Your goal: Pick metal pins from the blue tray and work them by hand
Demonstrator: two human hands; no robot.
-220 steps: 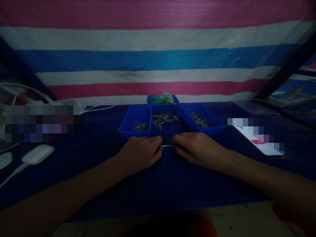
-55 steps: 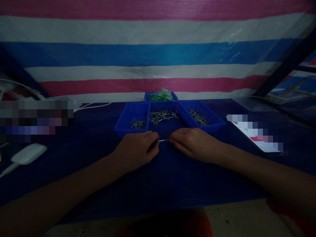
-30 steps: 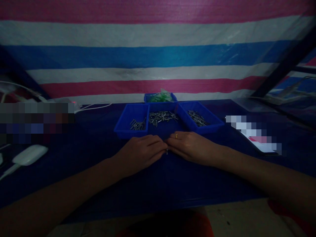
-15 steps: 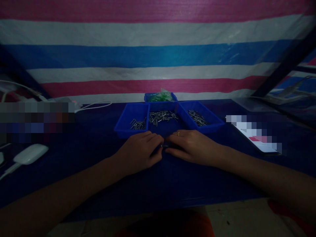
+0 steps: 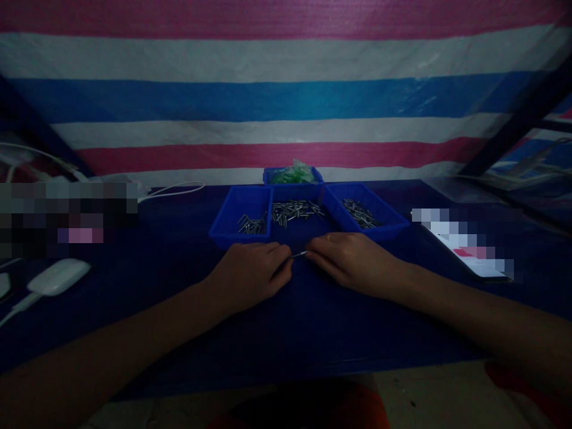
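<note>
My left hand [image 5: 257, 271] and my right hand [image 5: 344, 257] face each other low over the table. A thin, shiny metal rod [image 5: 298, 254] spans the small gap between their fingertips. Both hands are closed, each pinching one end of it; the rod's ends are hidden by the fingers. Just beyond my left hand stands a blue bin [image 5: 218, 229] with several L-shaped metal pieces [image 5: 252, 224] like hex keys. Another blue bin [image 5: 388, 221], past my right hand, contains many thin metal pieces [image 5: 358, 213]. Between these bins lies a pile of similar metal pieces [image 5: 295, 210].
At the back, a blue bin [image 5: 267, 176] holds green items in clear plastic [image 5: 292, 174]. A phone [image 5: 473, 256] with a lit screen lies right. A white charger [image 5: 59, 277] with cable is at left. Striped sheeting [image 5: 286, 101] hangs behind the blue table [image 5: 286, 339].
My right hand has shifted slightly up and its fingertips have closed together on the rod. More of the rod now shows between the hands. The view has moved slightly.
</note>
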